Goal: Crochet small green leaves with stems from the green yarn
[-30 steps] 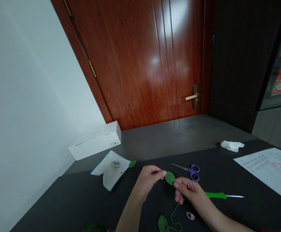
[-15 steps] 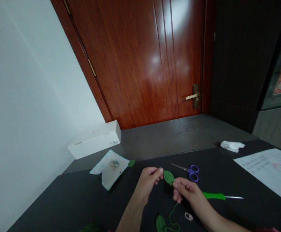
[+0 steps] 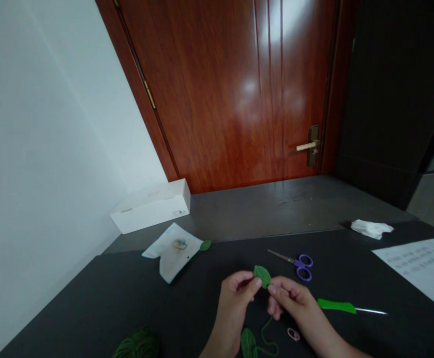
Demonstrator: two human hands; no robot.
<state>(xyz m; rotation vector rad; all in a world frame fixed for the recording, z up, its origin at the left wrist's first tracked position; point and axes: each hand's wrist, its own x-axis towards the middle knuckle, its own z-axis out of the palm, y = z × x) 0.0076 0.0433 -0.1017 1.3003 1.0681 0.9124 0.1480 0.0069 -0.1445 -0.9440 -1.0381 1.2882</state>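
Two hands meet over the near middle of the black table (image 3: pixel 90 308), the forearms rising from the near edge and converging. Left hand (image 3: pixel 236 294): fingers curled in, thumb and forefinger pinched on the left side of a small crocheted leaf (image 3: pixel 262 276). Right hand (image 3: pixel 290 300): knuckles up, forefinger and thumb closed on the leaf's lower right edge, the other fingers folded under. The leaf sits between the two sets of fingertips, its tip pointing far-left, seemingly held just off the tabletop. A green strand (image 3: pixel 266 332) trails from under the right hand to a second leaf (image 3: pixel 248 344) at the near edge between the wrists. A pale stitch marker (image 3: pixel 293 334) lies just right of the strand, close to the right wrist. A yarn ball (image 3: pixel 138 343) sits near-left, well apart from the left arm, with bare table between and beyond. A green-handled hook (image 3: pixel 338 306) lies just right of the right hand, its metal tip pointing right. Purple scissors (image 3: pixel 301 262) lie just beyond the fingertips, blades aimed far-left. A clear pouch (image 3: pixel 174 250) straddles the table's far-left edge, with a small green piece (image 3: pixel 205 245) at its right corner. A printed sheet (image 3: pixel 421 266) runs off the right side, and a white wad (image 3: pixel 371 228) lies at the far right edge. Past the table, a white box (image 3: pixel 151 205) rests against the wall, and behind it stands a red-brown door (image 3: pixel 231 89) with a brass handle (image 3: pixel 308 146).
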